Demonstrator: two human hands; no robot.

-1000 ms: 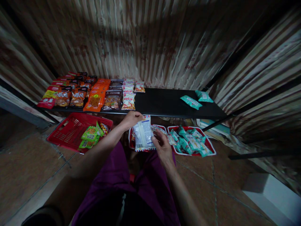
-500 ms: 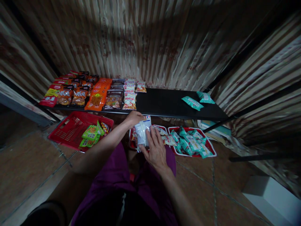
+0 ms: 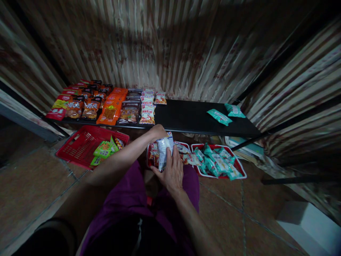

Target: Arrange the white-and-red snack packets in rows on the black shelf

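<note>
A white and blue snack bag (image 3: 163,147) is between my two hands, over a red basket of similar bags (image 3: 153,151). My left hand (image 3: 158,132) grips its upper end with curled fingers. Against its lower right side lies my right hand (image 3: 173,170), fingers and thumb wrapped round it. Beyond them is a black shelf (image 3: 186,115). On its left part stand rows of red bags (image 3: 57,112), orange bags (image 3: 110,106), brown bags (image 3: 129,112) and white and red bags (image 3: 147,113).
Two teal bags (image 3: 220,117) lie on the shelf's right part. More teal bags fill a white-rimmed red basket (image 3: 243,171). On the left, a red basket (image 3: 69,151) holds green packets (image 3: 102,149). A white box (image 3: 306,220) sits lower right.
The bag in my hands has turned and narrowed to view. My left hand has shifted slightly right, and my right hand has moved slightly left and closed more around the bag.
</note>
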